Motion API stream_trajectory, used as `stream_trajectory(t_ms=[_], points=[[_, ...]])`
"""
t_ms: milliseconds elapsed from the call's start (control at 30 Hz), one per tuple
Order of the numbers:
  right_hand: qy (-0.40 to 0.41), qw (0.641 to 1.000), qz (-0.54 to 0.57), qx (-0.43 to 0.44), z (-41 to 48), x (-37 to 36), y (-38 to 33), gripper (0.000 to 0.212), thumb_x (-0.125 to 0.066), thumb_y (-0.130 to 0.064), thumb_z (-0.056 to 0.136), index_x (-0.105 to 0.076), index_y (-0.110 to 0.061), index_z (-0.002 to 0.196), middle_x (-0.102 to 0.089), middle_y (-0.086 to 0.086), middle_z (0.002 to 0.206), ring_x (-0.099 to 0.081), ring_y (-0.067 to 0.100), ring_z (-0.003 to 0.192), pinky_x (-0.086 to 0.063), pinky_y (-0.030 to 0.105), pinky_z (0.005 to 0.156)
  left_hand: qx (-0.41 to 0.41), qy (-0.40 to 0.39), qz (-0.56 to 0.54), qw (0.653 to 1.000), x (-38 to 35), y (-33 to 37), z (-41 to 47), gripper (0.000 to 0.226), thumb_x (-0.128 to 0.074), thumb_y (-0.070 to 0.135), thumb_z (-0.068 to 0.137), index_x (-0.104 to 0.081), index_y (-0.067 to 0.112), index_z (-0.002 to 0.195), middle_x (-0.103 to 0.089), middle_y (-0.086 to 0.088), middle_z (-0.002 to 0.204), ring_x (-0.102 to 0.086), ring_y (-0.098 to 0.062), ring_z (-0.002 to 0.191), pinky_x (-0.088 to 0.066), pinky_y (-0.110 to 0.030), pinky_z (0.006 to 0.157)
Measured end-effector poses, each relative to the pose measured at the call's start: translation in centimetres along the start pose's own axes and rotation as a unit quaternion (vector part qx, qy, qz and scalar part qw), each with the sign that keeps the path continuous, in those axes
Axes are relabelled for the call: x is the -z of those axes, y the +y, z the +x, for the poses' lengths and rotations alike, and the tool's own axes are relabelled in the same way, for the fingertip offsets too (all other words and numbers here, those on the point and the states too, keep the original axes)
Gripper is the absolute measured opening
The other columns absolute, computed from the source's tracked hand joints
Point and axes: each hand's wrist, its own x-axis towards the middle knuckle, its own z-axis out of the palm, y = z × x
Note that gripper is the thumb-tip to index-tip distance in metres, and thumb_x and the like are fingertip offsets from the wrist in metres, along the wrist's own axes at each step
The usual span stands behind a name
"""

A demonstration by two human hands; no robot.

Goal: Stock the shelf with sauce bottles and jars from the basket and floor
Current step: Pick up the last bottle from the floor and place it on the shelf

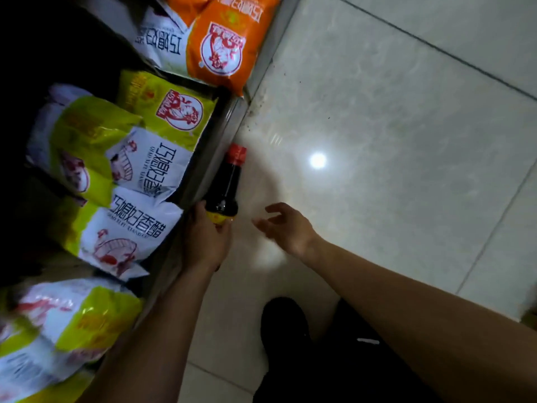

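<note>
The left hand [205, 239] is curled round the base of a dark, glossy sauce bottle with a red cap and yellow label [225, 184], held against the grey metal edge of the shelf [221, 132], above the polished pale tiled floor [392, 117]. The right hand [286, 228] hangs beside it, fingers spread and loose, holding nothing. Crinkled yellow-green and white plastic pouches [130, 158] and an orange pouch [220, 39] lie on the shelf.

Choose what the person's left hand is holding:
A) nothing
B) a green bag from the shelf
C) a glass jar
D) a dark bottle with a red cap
D: the left hand grips the lower, yellow-labelled part of the dark bottle, and its red cap points away from the person.
</note>
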Motion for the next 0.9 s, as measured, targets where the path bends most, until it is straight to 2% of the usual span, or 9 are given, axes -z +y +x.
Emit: stream_trajectory(t_ms=[67,133,233,333,467,633,767,900], points=[[0.006,1.000,0.000,0.004,1.8,-1.0,-0.6,0.054,-0.064,-0.043,0.083,-0.046,-0.018,0.127,-0.062,0.003,0.112,-0.063,0.023,0.100,-0.051,0.035,0.089,-0.016,0.025,0.012,0.999,-0.9,-0.5,0.9,0.060,-0.063,0.023,0.083,-0.037,0.008,0.135,-0.042,-0.018,0.139,-0.040,-0.035,0.127,-0.037,-0.043,0.101],[0.015,1.000,-0.002,0.006,3.1,-1.7,-1.2,0.056,-0.062,-0.043,0.083,-0.044,-0.018,0.129,-0.063,0.005,0.115,-0.063,0.023,0.100,-0.051,0.035,0.088,-0.031,0.028,0.008,0.999,-1.5,-0.9,1.3,0.062,-0.066,0.024,0.080,-0.040,0.010,0.134,-0.045,-0.016,0.137,-0.042,-0.032,0.126,-0.037,-0.039,0.100],[0.022,1.000,-0.011,0.014,4.7,-2.5,-1.9,0.057,-0.062,-0.043,0.084,-0.043,-0.016,0.130,-0.060,0.007,0.123,-0.060,0.025,0.107,-0.049,0.035,0.092,-0.042,-0.007,-0.042,0.998,-2.5,-1.4,1.7,0.061,-0.074,0.028,0.072,-0.049,0.016,0.125,-0.057,-0.009,0.123,-0.054,-0.027,0.113,-0.043,-0.030,0.084],[0.031,0.999,0.007,0.015,5.8,-2.8,-2.0,0.057,-0.065,-0.044,0.082,-0.046,-0.014,0.127,-0.059,0.008,0.123,-0.059,0.026,0.108,-0.050,0.039,0.093,-0.050,-0.006,-0.057,0.997,-3.4,-1.4,1.9,0.054,-0.077,0.030,0.067,-0.055,0.014,0.114,-0.063,-0.005,0.107,-0.059,-0.023,0.097,-0.039,-0.025,0.069],[0.041,0.998,0.046,0.009,5.5,-3.0,-2.0,0.055,-0.066,-0.044,0.080,-0.050,-0.017,0.124,-0.061,0.008,0.121,-0.061,0.025,0.106,-0.052,0.041,0.091,-0.058,0.021,-0.050,0.997,-3.5,-0.7,1.1,0.053,-0.076,0.023,0.069,-0.056,0.011,0.116,-0.063,-0.007,0.110,-0.058,-0.025,0.101,-0.039,-0.024,0.072],[0.070,0.996,0.043,0.023,1.2,-1.7,-2.1,0.055,-0.065,-0.045,0.080,-0.049,-0.021,0.126,-0.062,0.003,0.117,-0.063,0.022,0.101,-0.053,0.031,0.086,-0.038,-0.025,-0.084,0.995,-2.1,1.2,-2.9,0.057,-0.076,0.024,0.072,-0.051,0.021,0.122,-0.064,-0.002,0.115,-0.060,-0.021,0.105,-0.046,-0.027,0.078],[0.068,0.994,0.080,0.038,-3.4,0.0,-3.0,0.054,-0.068,-0.041,0.079,-0.050,-0.020,0.125,-0.061,0.003,0.117,-0.062,0.020,0.099,-0.053,0.032,0.087,-0.055,-0.038,-0.104,0.992,-0.5,3.2,-6.5,0.055,-0.076,0.023,0.072,-0.050,0.023,0.121,-0.064,0.002,0.116,-0.060,-0.017,0.105,-0.040,-0.022,0.074],[0.086,0.989,0.097,0.071,-9.0,2.6,-5.2,0.050,-0.069,-0.038,0.079,-0.052,-0.022,0.123,-0.058,-0.002,0.112,-0.059,0.016,0.096,-0.050,0.023,0.077,-0.091,-0.040,-0.117,0.988,2.7,6.5,-10.2,0.056,-0.078,0.025,0.069,-0.051,0.025,0.118,-0.065,0.006,0.111,-0.060,-0.012,0.099,-0.043,-0.023,0.072]])
